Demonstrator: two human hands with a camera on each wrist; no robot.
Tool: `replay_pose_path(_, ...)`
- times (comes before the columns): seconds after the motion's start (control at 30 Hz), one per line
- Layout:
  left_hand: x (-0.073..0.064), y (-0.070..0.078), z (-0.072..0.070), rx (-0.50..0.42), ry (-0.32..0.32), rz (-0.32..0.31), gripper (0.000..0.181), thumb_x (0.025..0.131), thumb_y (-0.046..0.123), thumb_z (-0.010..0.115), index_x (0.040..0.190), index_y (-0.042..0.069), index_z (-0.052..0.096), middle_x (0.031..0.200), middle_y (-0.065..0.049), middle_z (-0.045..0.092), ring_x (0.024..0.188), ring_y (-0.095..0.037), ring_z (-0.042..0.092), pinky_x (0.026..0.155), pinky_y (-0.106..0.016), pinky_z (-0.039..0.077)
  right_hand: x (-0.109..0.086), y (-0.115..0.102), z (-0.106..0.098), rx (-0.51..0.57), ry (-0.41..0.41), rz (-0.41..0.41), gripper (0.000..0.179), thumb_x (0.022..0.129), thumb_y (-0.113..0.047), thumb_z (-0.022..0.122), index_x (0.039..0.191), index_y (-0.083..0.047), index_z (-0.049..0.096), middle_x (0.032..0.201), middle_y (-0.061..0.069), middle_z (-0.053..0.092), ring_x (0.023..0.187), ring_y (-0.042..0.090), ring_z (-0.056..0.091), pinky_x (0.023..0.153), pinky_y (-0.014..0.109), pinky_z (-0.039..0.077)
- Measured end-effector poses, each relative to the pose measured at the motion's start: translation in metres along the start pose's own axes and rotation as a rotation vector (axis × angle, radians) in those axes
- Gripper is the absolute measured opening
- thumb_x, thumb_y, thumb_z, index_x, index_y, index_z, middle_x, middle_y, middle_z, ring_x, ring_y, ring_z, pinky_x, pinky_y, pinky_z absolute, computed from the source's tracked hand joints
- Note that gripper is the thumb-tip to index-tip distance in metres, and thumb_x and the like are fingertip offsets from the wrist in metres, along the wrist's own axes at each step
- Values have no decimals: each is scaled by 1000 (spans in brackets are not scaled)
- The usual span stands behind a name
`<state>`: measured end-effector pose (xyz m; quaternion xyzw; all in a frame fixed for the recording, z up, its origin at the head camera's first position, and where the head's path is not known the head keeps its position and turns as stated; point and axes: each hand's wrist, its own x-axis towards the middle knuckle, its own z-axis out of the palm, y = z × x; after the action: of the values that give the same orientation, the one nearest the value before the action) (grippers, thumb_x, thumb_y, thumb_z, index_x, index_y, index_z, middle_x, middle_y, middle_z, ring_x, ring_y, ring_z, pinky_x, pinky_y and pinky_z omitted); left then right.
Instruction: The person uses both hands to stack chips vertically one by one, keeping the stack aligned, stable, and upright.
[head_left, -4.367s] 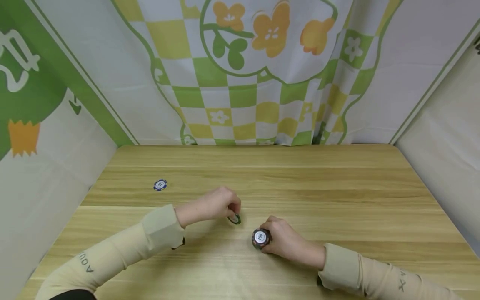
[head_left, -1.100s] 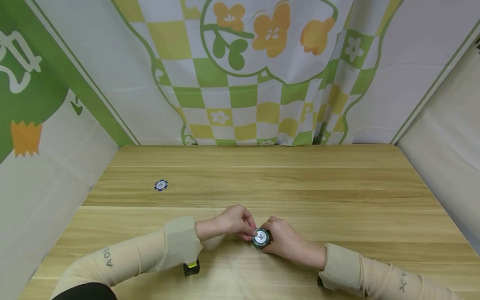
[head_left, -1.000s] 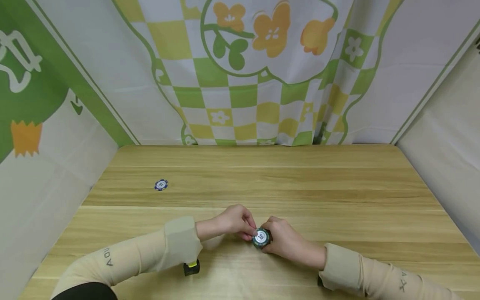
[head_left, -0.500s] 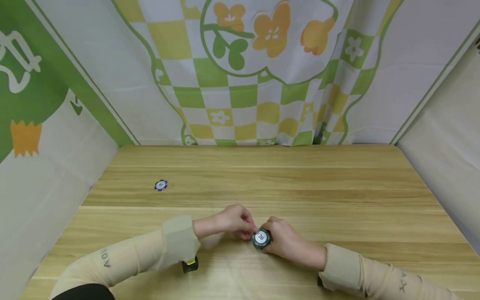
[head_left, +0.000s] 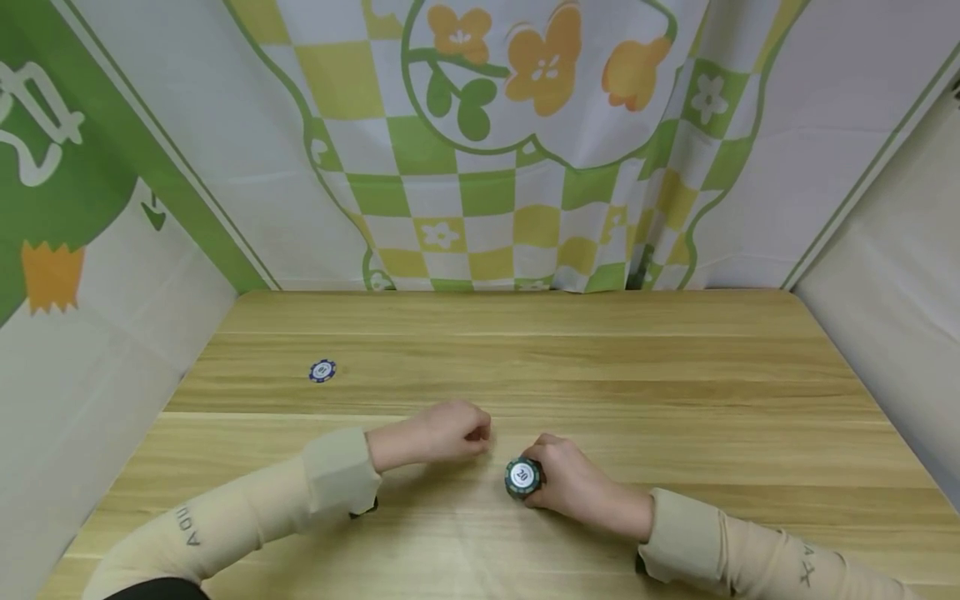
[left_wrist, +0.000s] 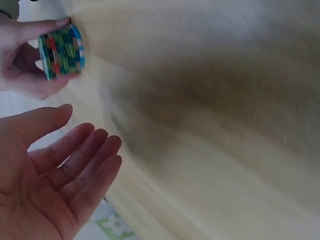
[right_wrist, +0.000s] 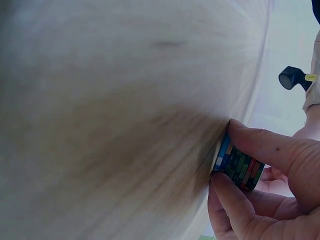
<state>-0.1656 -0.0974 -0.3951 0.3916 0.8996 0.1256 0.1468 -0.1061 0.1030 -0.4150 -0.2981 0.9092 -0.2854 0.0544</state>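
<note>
A short stack of poker chips (head_left: 522, 477) stands on the table, its top chip green and marked 20. My right hand (head_left: 573, 483) grips the stack around its side between thumb and fingers. In the right wrist view the stack (right_wrist: 239, 162) shows blue, green and red edges, with the thumb on one side and the fingers on the other. My left hand (head_left: 435, 433) hovers left of the stack with nothing in it. Seen from the left wrist, that hand (left_wrist: 60, 170) has loosely bent, spread fingers. A single blue chip (head_left: 322, 371) lies flat at the far left.
The wooden table (head_left: 600, 358) reaches back to a checked green and yellow curtain (head_left: 495, 192). Pale fabric walls rise at its left and right sides. A black wrist camera (right_wrist: 290, 78) sits at the left sleeve.
The left hand brought a green chip to the stack, and it now tops the former 100 chip. That hand has since let go and drawn back left. The right hand has stayed put.
</note>
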Motion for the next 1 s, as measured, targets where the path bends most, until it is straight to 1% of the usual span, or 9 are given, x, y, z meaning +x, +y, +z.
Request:
replay_pose_path(0.13,-4,-4,-3,67,20,32,7,83,13,62,81,7,61,74,0,55,65,-9,49,58,-23,43,-1,0,1,0,7,0,36,54,-4,81,86,3,65,79,5,57,73,15,55,66,24,49)
replay_pose_path(0.37,-11,-13,-7,172,42,58,6,83,13,62,85,7,61,80,-3,59,70,-14,57,61,-25,48,-1,1,1,12,8,0,37,54,-3,81,86,3,65,80,5,57,73,15,55,66,24,49)
replay_pose_path(0.43,-14,-18,-8,217,64,61,6,83,12,62,85,7,60,80,-3,58,69,-14,57,61,-25,49,-2,1,2,12,8,-1,37,54,-3,81,86,3,65,80,5,57,73,15,55,66,24,49)
replay_pose_path(0.6,-19,-33,-11,321,136,84,8,80,10,64,80,8,57,73,-1,54,61,-13,52,53,-26,46,-1,1,2,7,14,-8,37,54,-3,82,86,3,65,79,5,57,74,15,55,66,24,49)
replay_pose_path(0.7,-22,-41,-13,367,167,90,8,79,9,64,80,7,56,73,-2,54,61,-15,52,51,-28,45,-1,0,1,7,8,-9,36,55,-3,82,86,4,65,80,6,58,74,15,55,67,24,49)
replay_pose_path(0.77,-24,-45,-15,381,174,72,8,79,8,64,84,5,58,76,-4,56,64,-16,55,53,-29,47,-1,0,1,8,4,-7,36,55,-3,82,87,4,65,80,6,58,75,15,56,67,25,49)
replay_pose_path(0.83,-25,-49,-17,386,170,48,12,79,8,63,90,2,60,79,-7,58,67,-18,57,56,-30,49,0,0,1,8,1,-5,37,55,-3,82,87,4,65,80,6,58,75,15,56,67,25,49)
replay_pose_path(0.93,-26,-58,-20,382,165,6,16,81,8,63,94,0,60,80,-8,59,67,-19,57,57,-30,49,0,0,1,9,1,-5,37,55,-3,82,87,4,65,81,6,58,75,15,56,67,25,49)
replay_pose_path(1.0,-27,-67,-21,381,175,-13,12,81,7,62,90,1,59,77,-6,57,63,-17,55,53,-29,48,0,0,1,8,2,-8,37,55,-3,82,87,4,65,80,6,58,75,15,56,67,25,49)
